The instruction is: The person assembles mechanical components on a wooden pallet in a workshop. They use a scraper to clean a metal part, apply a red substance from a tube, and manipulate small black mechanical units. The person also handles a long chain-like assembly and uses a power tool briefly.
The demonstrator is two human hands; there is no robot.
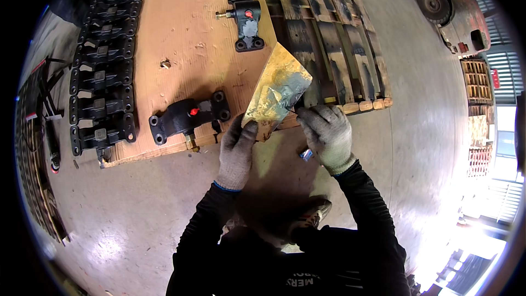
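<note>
My left hand (238, 151), in a grey work glove, grips the near corner of a flat, pointed yellowish board (279, 85) with its thumb on top. Grey paste is smeared over the board, thickest toward its right edge. My right hand (327, 134), gloved too, is closed at that right edge. A small dark piece shows by its fingertips, too hidden to name. On the cardboard just left of my left hand lies a black metal bracket (183, 118) with a red plug and a brass fitting. A similar black bracket (248, 24) farther off has a grey patch on it.
A cardboard sheet (186, 33) lies under the brackets. A black track chain (101, 77) runs along its left side. Wooden pallet slats (334, 49) extend at the right. A small blue item (306, 154) is on the floor below. A red wheeled vehicle (455, 13) stands at far right.
</note>
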